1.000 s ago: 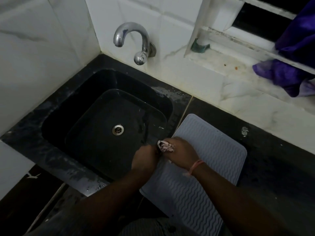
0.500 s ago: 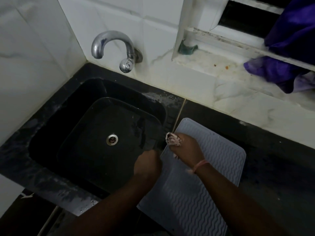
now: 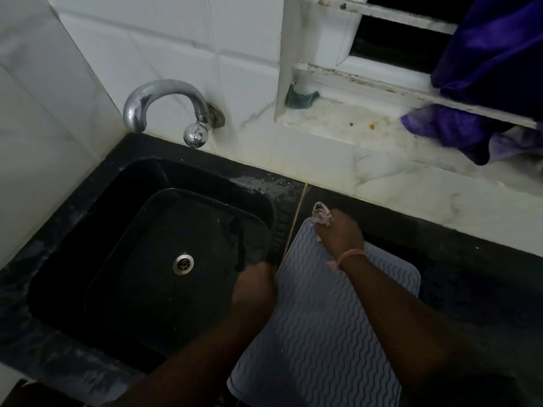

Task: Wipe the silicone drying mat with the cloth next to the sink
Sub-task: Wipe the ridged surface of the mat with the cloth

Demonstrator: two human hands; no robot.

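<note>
Setting: dark stone counter [image 3: 458, 277] beside a black sink [image 3: 141, 259], white tiled wall behind.
Mat: pale grey rectangular silicone drying mat with wavy ribs [image 3: 317, 333] lies flat on the counter, just right of the sink.
Cloth: small crumpled pinkish cloth [image 3: 321, 214] at the mat's far corner.
Right hand [image 3: 340, 233]: clenched around the cloth, pressing it onto the mat.
Left hand [image 3: 254, 287]: closed at the mat's left edge; whether it pins the mat, I cannot tell.
Handling: mat probably floppy, light, grippy; likely to creep unless an edge is held. Cloth soft; best bunched in the palm.
</note>
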